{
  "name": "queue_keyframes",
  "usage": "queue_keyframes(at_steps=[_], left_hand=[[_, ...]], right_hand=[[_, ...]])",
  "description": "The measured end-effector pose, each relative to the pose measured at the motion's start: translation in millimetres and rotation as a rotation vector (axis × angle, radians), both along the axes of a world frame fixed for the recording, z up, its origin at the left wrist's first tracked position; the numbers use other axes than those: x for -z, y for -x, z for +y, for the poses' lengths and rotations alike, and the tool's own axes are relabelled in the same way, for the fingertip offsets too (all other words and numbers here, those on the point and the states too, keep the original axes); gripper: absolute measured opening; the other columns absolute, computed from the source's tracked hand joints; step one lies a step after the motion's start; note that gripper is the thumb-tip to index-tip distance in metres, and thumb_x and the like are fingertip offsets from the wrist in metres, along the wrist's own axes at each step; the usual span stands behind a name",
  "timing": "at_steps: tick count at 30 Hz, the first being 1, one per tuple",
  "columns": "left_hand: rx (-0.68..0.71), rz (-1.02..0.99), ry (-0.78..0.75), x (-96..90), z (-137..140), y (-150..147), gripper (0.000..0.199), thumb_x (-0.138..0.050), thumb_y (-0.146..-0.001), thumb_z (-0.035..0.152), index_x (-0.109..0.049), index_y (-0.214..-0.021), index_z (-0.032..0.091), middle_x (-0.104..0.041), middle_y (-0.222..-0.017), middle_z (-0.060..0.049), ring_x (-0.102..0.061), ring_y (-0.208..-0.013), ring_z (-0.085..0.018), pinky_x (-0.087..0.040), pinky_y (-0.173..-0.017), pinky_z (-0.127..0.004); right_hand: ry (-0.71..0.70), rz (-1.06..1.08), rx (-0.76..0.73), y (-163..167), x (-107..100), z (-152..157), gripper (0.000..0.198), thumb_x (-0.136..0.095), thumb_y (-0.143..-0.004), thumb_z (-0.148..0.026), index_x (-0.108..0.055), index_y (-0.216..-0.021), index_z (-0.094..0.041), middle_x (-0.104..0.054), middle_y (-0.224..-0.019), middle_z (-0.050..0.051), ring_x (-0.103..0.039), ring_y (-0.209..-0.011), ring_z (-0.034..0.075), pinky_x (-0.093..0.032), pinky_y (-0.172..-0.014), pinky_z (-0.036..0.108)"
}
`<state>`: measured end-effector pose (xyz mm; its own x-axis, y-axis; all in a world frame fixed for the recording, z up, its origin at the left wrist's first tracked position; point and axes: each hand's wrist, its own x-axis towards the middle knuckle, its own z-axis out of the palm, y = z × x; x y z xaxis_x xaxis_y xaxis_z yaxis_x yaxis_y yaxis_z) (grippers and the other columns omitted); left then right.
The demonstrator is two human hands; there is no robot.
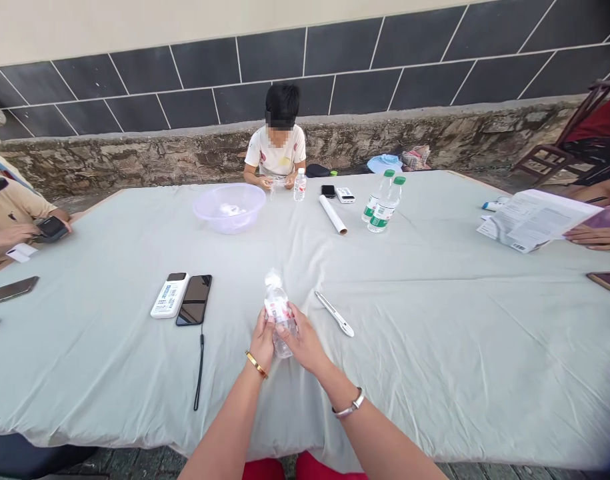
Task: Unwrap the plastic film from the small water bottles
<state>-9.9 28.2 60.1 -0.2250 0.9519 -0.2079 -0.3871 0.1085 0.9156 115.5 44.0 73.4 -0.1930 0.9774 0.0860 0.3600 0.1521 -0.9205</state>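
Observation:
A clear plastic bottle (277, 304) with a red-and-white label lies tilted over the near middle of the cloth, its top pointing away from me. Something white and crumpled (273, 278) covers its neck; I cannot tell whether it is tissue or plastic film. My left hand (263, 339), with a gold bracelet at the wrist, grips the bottle's left side. From the right, my right hand (303, 339) is wrapped round the same bottle, its thumb across the front. A white pen (335, 314) rests on the cloth to the right of this hand.
Left of my hands lie a white power bank (169, 295) and a black phone (195, 300) with a strap. Farther off stand a lilac basin (229, 223), a small bottle (299, 186), a paper roll (332, 214) and two green-capped bottles (385, 208). People sit across and at both sides.

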Motion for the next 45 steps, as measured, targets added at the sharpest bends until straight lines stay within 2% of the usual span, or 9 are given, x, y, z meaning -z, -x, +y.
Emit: queue_keyframes(at_steps=[4, 8, 17, 22, 31, 37, 40, 42, 45], left_hand=[[-0.078, 0.294, 0.024, -2.3, -6, 3, 0.050, -0.064, -0.076, 0.047, -0.058, -0.119, 0.022, -0.065, -0.083, -0.003, -0.060, -0.073, -0.019, -0.049, -0.069, -0.031], [-0.110, 0.306, 0.076, -9.4, -15, 2, 0.045, -0.053, -0.078, 0.058, -0.061, -0.100, 0.019, -0.062, -0.079, -0.005, -0.057, -0.063, -0.016, -0.048, -0.053, -0.028], [0.167, 0.545, -0.016, -25.5, -40, 2, 0.037, -0.058, -0.075, 0.053, -0.045, -0.063, 0.020, -0.045, -0.051, 0.006, -0.049, -0.044, -0.010, -0.040, -0.042, -0.022], [0.100, 0.577, -0.109, -38.0, -48, 9, 0.034, -0.056, -0.078, 0.050, -0.048, -0.061, 0.021, -0.049, -0.048, 0.004, -0.051, -0.044, -0.012, -0.042, -0.046, -0.023], [-0.029, 0.977, -0.492, -46.2, -73, 17, 0.023, -0.061, -0.079, 0.027, -0.057, -0.058, 0.020, -0.054, -0.050, 0.001, -0.048, -0.047, -0.010, -0.038, -0.050, -0.022], [-0.188, 0.524, -0.129, -41.0, -77, 26, 0.028, -0.059, -0.079, 0.049, -0.056, -0.077, 0.021, -0.058, -0.061, 0.000, -0.057, -0.054, -0.014, -0.045, -0.051, -0.025], [0.136, 0.168, 0.095, -42.6, -70, 16, 0.053, -0.050, -0.074, 0.068, -0.055, -0.091, 0.018, -0.064, -0.077, -0.006, -0.063, -0.063, -0.018, -0.049, -0.051, -0.030], [0.314, 0.056, 0.168, -45.2, -66, 8, 0.052, -0.053, -0.072, 0.068, -0.055, -0.081, 0.016, -0.062, -0.071, -0.005, -0.062, -0.059, -0.018, -0.049, -0.052, -0.030], [0.313, 0.144, 0.118, -50.0, -67, 2, 0.041, -0.056, -0.076, 0.056, -0.048, -0.064, 0.018, -0.053, -0.055, 0.001, -0.053, -0.050, -0.013, -0.044, -0.052, -0.027]], right_hand=[[0.198, 0.403, -0.018, 14, -1, -1, 0.059, -0.056, -0.079, -0.049, -0.045, -0.130, -0.021, -0.059, -0.125, 0.010, -0.058, -0.112, 0.025, -0.048, -0.094, 0.041], [0.406, 0.733, 0.001, 12, -6, -6, 0.056, -0.057, -0.080, -0.050, -0.048, -0.127, -0.021, -0.063, -0.119, 0.009, -0.063, -0.102, 0.025, -0.052, -0.084, 0.038], [0.425, 0.936, 0.228, 11, -11, -8, 0.051, -0.074, -0.069, -0.039, -0.058, -0.115, -0.025, -0.065, -0.110, 0.004, -0.062, -0.086, 0.018, -0.050, -0.068, 0.029], [0.482, 1.060, 0.223, 10, -15, -7, 0.050, -0.076, -0.068, -0.034, -0.057, -0.113, -0.024, -0.067, -0.103, 0.002, -0.063, -0.083, 0.016, -0.049, -0.066, 0.026], [0.564, 1.213, 0.180, 8, -18, -5, 0.042, -0.073, -0.072, -0.027, -0.057, -0.110, -0.024, -0.068, -0.093, -0.001, -0.064, -0.077, 0.015, -0.050, -0.067, 0.026], [0.635, 1.306, 0.056, 3, -18, 0, 0.019, -0.066, -0.078, -0.030, -0.064, -0.095, -0.022, -0.068, -0.089, 0.000, -0.063, -0.080, 0.014, -0.050, -0.075, 0.026], [0.673, 1.304, -0.018, 1, -17, -2, 0.016, -0.062, -0.081, -0.033, -0.065, -0.092, -0.021, -0.069, -0.088, 0.002, -0.064, -0.081, 0.016, -0.050, -0.078, 0.031], [0.692, 1.295, -0.077, 0, -17, -5, 0.018, -0.060, -0.080, -0.034, -0.065, -0.092, -0.021, -0.069, -0.092, 0.003, -0.064, -0.086, 0.020, -0.049, -0.082, 0.036], [0.722, 1.327, -0.187, -2, -18, -9, 0.024, -0.064, -0.076, -0.036, -0.065, -0.095, -0.021, -0.067, -0.107, 0.005, -0.062, -0.099, 0.025, -0.047, -0.087, 0.044]])
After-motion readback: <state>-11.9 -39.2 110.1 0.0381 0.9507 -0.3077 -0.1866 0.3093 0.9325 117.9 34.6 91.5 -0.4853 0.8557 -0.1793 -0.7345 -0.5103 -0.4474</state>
